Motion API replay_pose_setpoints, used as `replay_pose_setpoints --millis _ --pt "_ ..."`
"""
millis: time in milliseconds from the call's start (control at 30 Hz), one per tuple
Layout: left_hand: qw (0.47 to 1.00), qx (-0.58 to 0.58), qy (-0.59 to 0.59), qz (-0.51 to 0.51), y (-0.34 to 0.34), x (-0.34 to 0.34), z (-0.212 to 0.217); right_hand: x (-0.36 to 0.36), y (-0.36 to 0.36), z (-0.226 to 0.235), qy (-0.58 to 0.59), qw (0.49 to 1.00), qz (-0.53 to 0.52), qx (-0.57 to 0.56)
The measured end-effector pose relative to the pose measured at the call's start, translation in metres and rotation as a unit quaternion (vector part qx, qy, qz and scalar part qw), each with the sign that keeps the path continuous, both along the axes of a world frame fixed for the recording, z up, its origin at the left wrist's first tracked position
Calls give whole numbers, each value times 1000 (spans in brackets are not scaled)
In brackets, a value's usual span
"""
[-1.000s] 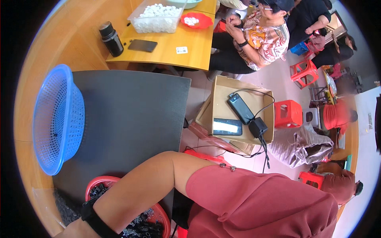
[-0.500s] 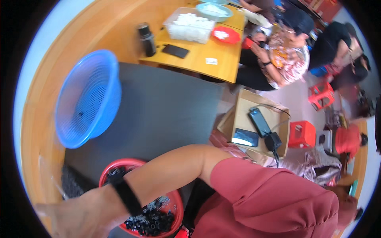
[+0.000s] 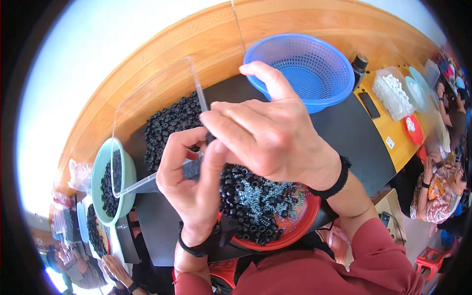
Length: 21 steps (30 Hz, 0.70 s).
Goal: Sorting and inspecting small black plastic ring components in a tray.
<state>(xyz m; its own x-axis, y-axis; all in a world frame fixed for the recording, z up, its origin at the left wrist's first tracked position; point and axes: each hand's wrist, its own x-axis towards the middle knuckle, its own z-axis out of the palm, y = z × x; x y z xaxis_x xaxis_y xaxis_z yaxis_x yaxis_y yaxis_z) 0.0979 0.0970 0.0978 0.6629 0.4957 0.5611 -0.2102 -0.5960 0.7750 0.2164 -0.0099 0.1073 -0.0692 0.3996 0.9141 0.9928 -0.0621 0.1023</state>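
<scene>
My left hand [image 3: 191, 191] and my right hand [image 3: 268, 135] meet fingertip to fingertip above a red bowl [image 3: 300, 228]. Between the fingertips they pinch a small black part [image 3: 210, 139], mostly hidden by the fingers. The right index finger sticks up. Both wrists wear black bands. The bowl holds black rings [image 3: 243, 196] mixed with silver screws [image 3: 268, 196]. Behind the hands stands a clear plastic tray [image 3: 152, 93] with a heap of more black rings [image 3: 169, 123].
A blue mesh basket [image 3: 305, 69] sits at the back right on the black mat [image 3: 354, 137]. A teal bowl [image 3: 127, 172] of black rings is at the left. Further right are a black bottle [image 3: 359, 64], a phone [image 3: 368, 104] and a box of white parts [image 3: 393, 91]. A seated person [image 3: 437, 191] is at the right.
The view has swung left from the floor and the cardboard box to the bowl and tray. My left hand has come up out of the red bowl and joined my right hand.
</scene>
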Motion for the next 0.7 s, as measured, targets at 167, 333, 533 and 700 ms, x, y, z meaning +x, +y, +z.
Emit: replay_pose_setpoints --millis 167,333,533,700 --pt "988 148 -11 46 0 5 5 -6 -9 0 -8 992 -67 -110" --pt "979 194 -3 68 1 8 3 -4 -6 -2 -19 990 -78 -113" --pt "971 -160 48 -172 17 1 11 2 -3 -2 7 999 -14 -42" --pt "886 -327 26 -328 29 3 2 7 -7 0 70 994 69 -56"
